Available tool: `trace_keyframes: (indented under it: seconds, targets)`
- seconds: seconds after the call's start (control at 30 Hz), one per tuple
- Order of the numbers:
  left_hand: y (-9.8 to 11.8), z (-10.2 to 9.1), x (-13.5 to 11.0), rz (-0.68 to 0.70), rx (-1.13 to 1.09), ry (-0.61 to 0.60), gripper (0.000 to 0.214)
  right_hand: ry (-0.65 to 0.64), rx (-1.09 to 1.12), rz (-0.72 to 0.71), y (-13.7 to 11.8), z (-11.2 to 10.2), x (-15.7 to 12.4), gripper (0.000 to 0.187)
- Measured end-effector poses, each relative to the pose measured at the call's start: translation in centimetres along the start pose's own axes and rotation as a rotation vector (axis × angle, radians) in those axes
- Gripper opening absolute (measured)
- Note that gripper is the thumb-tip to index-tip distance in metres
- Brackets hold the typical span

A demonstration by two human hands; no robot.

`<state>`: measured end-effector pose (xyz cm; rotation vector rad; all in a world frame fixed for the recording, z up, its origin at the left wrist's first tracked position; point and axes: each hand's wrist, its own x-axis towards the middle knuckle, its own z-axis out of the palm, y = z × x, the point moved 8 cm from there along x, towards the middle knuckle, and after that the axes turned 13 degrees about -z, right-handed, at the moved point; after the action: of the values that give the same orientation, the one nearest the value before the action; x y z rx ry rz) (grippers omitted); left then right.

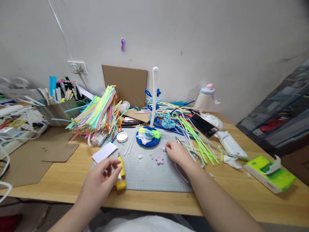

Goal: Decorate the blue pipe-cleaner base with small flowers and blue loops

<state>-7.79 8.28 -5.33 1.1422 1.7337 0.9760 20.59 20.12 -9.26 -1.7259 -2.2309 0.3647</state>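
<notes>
My left hand hovers over the front left of the grey cutting mat, fingers loosely curved and apart. Just beside its fingertips lies a yellow tool with a narrow pointed tip. My right hand is pinched at a small lilac piece above the mat. A lilac flower lies nearby, with a small white piece to its left. Behind them is a round blue base bearing pastel fuzzy pieces. A white fuzzy stem rises upright behind the base's decorations.
A big bundle of pipe cleaners stands at left. Scissors and green pipe cleaners lie right of my right hand. Further right are a phone and a green tissue pack. A white card overlaps the mat.
</notes>
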Motion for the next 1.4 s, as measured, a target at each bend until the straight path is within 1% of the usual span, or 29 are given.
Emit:
trace_keyframes:
  seconds: [0.03,0.07,0.13,0.2,0.27,0.33,0.4,0.5,0.57,0.6,0.63,0.67,0.7,0.73,0.77,0.8,0.83,0.87,0.9,0.93,0.97,1.0,1.03,1.07,1.1,1.17,1.23,1.3,1.4]
  targets:
    - [-0.4,-0.9,-0.5,0.070,0.184,0.060,0.024,-0.012,-0.018,0.012,0.1,0.2,0.0,0.018]
    - [-0.8,-1.5,-1.0,0.123,0.319,0.093,0.024,-0.009,-0.026,0.022,0.2,0.2,0.0,0.017]
    - [-1.8,-2.0,-1.6,0.202,0.528,0.117,0.027,0.041,-0.034,0.034,-0.1,-0.3,-0.2,0.019]
    - [-2.7,-2.0,-1.7,0.233,0.645,0.103,0.031,0.117,-0.011,0.016,-0.8,-1.1,-0.6,0.023]
    - [-3.4,-1.5,-1.7,0.236,0.693,0.066,0.031,0.181,0.061,-0.049,-2.0,-1.7,-0.9,0.024]
    - [-3.9,-1.1,-1.6,0.237,0.695,0.041,0.026,0.195,0.164,-0.138,-3.4,-1.5,-1.3,0.023]
    - [-4.1,-1.0,-1.7,0.241,0.659,0.045,0.022,0.172,0.268,-0.214,-4.8,-0.9,-1.8,0.022]
    - [-3.6,-1.0,-2.2,0.263,0.528,0.106,0.021,0.120,0.402,-0.313,-6.7,-0.3,-2.6,0.022]
    - [-2.1,-0.5,-2.8,0.322,0.395,0.167,0.024,0.054,0.500,-0.442,-8.7,-0.2,-3.5,0.021]
    - [-1.1,0.1,-3.2,0.365,0.332,0.180,0.026,0.005,0.567,-0.531,-10.0,-0.2,-4.1,0.022]
    - [-0.1,1.0,-3.5,0.400,0.266,0.168,0.026,-0.040,0.659,-0.613,-11.2,-0.3,-4.8,0.028]
    - [1.1,2.2,-3.8,0.449,0.206,0.133,0.027,-0.076,0.778,-0.672,-12.2,-0.4,-5.6,0.039]
    - [2.4,3.6,-4.0,0.494,0.171,0.082,0.028,-0.088,0.917,-0.700,-12.9,-0.7,-6.1,0.047]
    - [3.5,5.0,-4.2,0.537,0.158,0.025,0.030,-0.091,1.071,-0.692,-13.3,-0.9,-6.5,0.052]
    - [4.6,6.4,-4.3,0.582,0.162,-0.035,0.032,-0.068,1.228,-0.649,-13.2,-1.1,-6.6,0.051]
    - [5.6,7.7,-4.2,0.629,0.179,-0.109,0.034,-0.026,1.380,-0.577,-12.8,-1.3,-6.4,0.046]
    - [6.4,8.3,-4.1,0.676,0.175,-0.147,0.033,0.026,1.519,-0.485,-12.1,-1.2,-6.1,0.040]
    - [7.0,8.3,-3.4,0.692,0.159,-0.140,0.029,0.085,1.637,-0.383,-11.2,-1.1,-5.6,0.034]
    - [7.2,7.7,-2.3,0.662,0.130,-0.076,0.024,0.146,1.733,-0.284,-10.1,-1.0,-5.2,0.028]
    - [7.1,6.3,-0.9,0.601,0.088,0.052,0.019,0.204,1.809,-0.195,-9.1,-0.9,-4.7,0.023]
    - [6.4,5.2,0.8,0.484,0.099,0.152,0.017,0.259,1.864,-0.118,-8.0,-0.8,-4.2,0.019]
    - [5.4,4.8,2.5,0.367,0.154,0.153,0.016,0.313,1.898,-0.054,-7.0,-0.8,-3.7,0.016]
    - [4.5,5.1,4.0,0.278,0.231,0.081,0.014,0.355,1.920,0.003,-6.1,-0.7,-3.4,0.015]
    - [3.6,5.6,5.1,0.226,0.317,0.004,0.011,0.386,1.934,0.053,-5.4,-0.6,-3.1,0.014]
    - [2.9,6.0,5.9,0.204,0.394,-0.049,0.010,0.398,1.946,0.096,-5.0,-0.5,-3.0,0.013]
    - [2.1,7.1,6.5,0.236,0.508,-0.124,0.010,0.386,1.966,0.157,-4.8,-0.3,-3.0,0.013]
    - [2.0,8.1,6.4,0.314,0.579,-0.148,0.010,0.355,1.983,0.177,-5.1,-0.2,-3.2,0.013]
    - [2.1,9.0,6.0,0.386,0.628,-0.161,0.009,0.332,1.997,0.159,-5.6,-0.4,-3.4,0.015]
    - [2.0,9.6,5.7,0.445,0.679,-0.169,0.007,0.329,2.010,0.115,-6.0,-0.7,-3.5,0.017]
